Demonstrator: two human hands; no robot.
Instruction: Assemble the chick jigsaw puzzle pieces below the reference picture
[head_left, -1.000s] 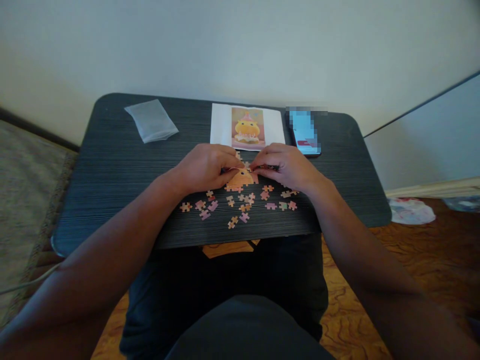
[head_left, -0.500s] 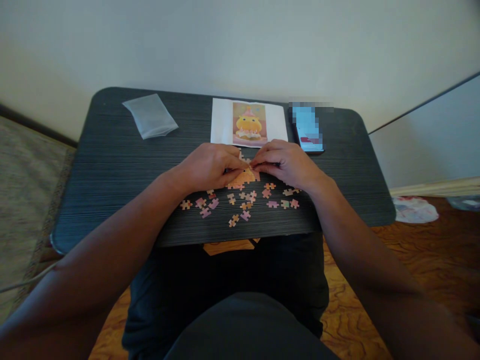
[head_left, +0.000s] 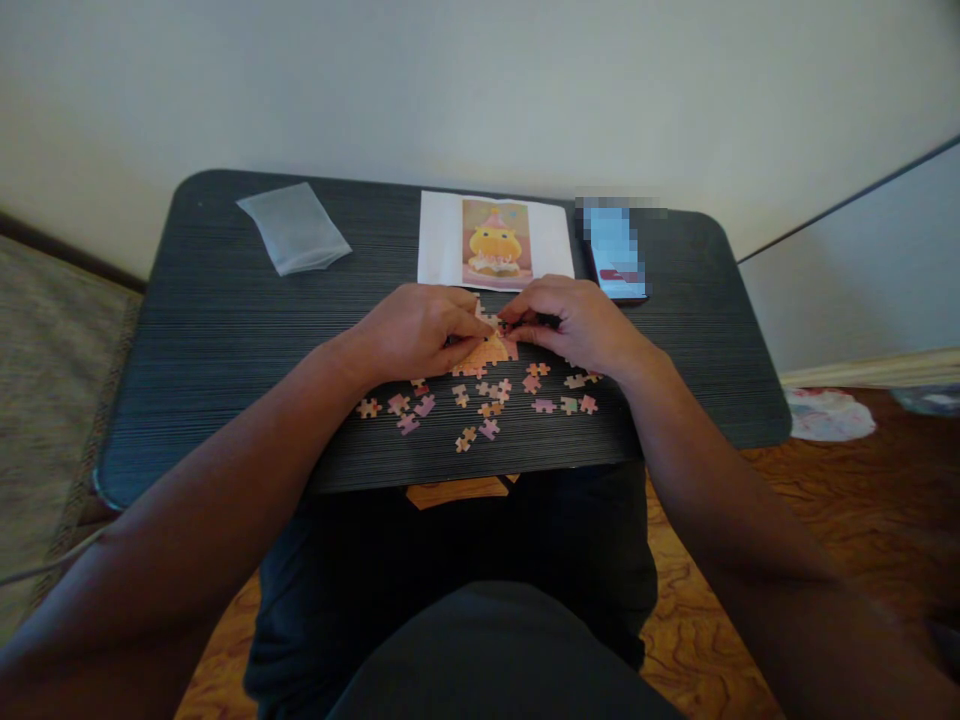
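A partly joined jigsaw puzzle (head_left: 491,350) in yellow and pink lies on the table between my hands. My left hand (head_left: 424,328) is closed at its left side, fingertips and thumb pressed onto the puzzle. From the right, my right hand (head_left: 574,320) pinches a small puzzle piece at the puzzle's upper right; the fingers mostly cover it. Both hands hide parts of the joined section. Nearer to me lie several loose pieces, among them a pink one (head_left: 490,429), an orange-brown one (head_left: 466,439) and a green one (head_left: 568,405).
Behind the puzzle lies a white sheet (head_left: 442,240) with a printed picture of a yellow figure in a party hat. A phone (head_left: 615,250) with its screen lit is to its right. At the back left lies a clear plastic bag (head_left: 296,230). A wall borders the dark table (head_left: 225,330).
The view has shifted slightly. Both hands stay at the puzzle in nearly the same grip, with only slight finger movement. The loose pieces keep their places.
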